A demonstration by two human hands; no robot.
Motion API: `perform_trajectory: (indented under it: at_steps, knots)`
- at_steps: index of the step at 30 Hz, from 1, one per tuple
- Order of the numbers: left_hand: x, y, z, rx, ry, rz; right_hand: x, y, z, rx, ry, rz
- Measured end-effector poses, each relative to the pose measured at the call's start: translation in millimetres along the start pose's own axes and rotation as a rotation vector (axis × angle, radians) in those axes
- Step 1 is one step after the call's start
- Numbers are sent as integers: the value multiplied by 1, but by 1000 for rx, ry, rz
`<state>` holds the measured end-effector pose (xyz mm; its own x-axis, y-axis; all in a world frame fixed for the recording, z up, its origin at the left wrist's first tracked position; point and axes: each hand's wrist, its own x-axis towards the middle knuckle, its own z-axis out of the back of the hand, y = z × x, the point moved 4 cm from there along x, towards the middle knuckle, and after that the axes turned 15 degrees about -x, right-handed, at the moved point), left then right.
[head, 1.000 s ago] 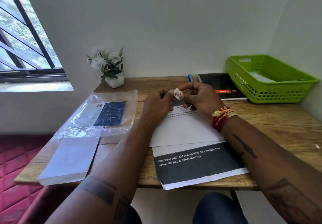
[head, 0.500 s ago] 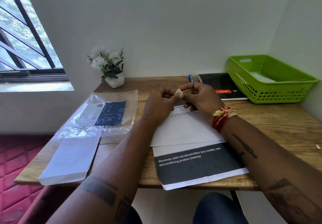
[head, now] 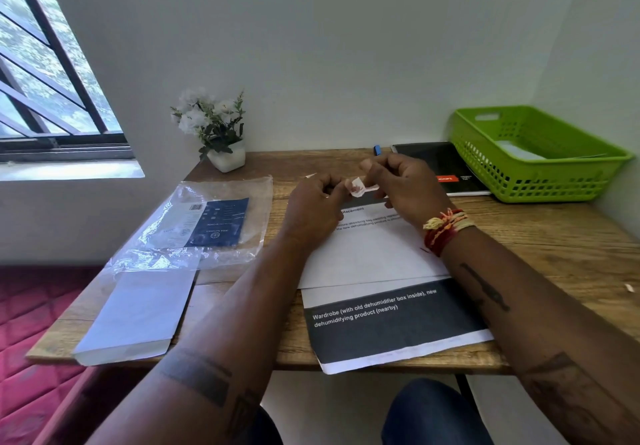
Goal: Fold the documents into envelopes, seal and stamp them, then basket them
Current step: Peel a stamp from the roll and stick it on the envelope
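Both hands meet above the middle of the wooden table (head: 554, 247). My left hand (head: 313, 207) and my right hand (head: 403, 188) pinch a small white stamp (head: 356, 187) with a reddish picture between their fingertips. It curls at one side, as if a strip were peeling away to the right. Under the hands lies a white envelope (head: 370, 254) on top of printed documents (head: 391, 323) with a black band. The green basket (head: 533, 181) stands at the back right and holds a white envelope (head: 519, 151).
A stack of white envelopes (head: 138, 313) lies at the left front, partly under a clear plastic bag (head: 207, 222) with a blue card. A potted white flower (head: 216, 132) stands at the back. A black notebook (head: 443, 167) and a blue pen (head: 377, 150) lie beside the basket.
The fingertips have drawn slightly apart while holding the stamp, and a strip now sticks out to the right of it. The arms have stayed in place.
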<state>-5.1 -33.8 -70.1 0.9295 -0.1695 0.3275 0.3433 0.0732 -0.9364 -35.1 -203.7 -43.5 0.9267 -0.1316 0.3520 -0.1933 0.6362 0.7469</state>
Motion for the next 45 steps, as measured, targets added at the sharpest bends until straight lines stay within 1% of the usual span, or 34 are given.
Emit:
perform_trajectory:
  at_steps: [3,6,9,11,13,15,18,20,22,24,26,30,35,40,45]
  knots:
    - [2,3,-2,70,8,-45,1,0,-2,6,65,34]
    - [1,0,-2,160,-6,-102,2,-2,-4,-17,94,60]
    - [1,-1,-3,174,-3,-113,3,-1,-2,-57,126,101]
    - [0,-2,-4,188,3,-123,4,-3,3,-59,129,93]
    - [-2,-3,-5,198,26,-139,8,-10,15,-2,111,33]
    - [-6,-3,-11,248,142,-164,9,-22,35,56,116,-68]
    - [-11,-2,-24,426,367,-245,-4,-43,68,10,177,-171]
    - [-13,-5,-29,506,432,-273,-21,-57,83,-35,201,-198]
    - [-15,-8,-31,531,459,-312,-39,-67,90,-103,210,-209]
    - [-18,-10,-33,556,487,-358,-49,-72,94,-113,173,-230]
    - [-20,-11,-35,570,506,-369,-55,-73,95,-86,129,-233]
    - [-22,-10,-39,611,545,-367,-59,-66,87,-142,100,-208]
    - [-22,-12,-39,610,544,-379,-65,-64,87,17,36,-277]
    - [-22,-11,-39,601,543,-358,-67,-68,85,-83,0,-290]
    - [-22,-12,-39,615,538,-344,-68,-65,84,-222,18,-257]
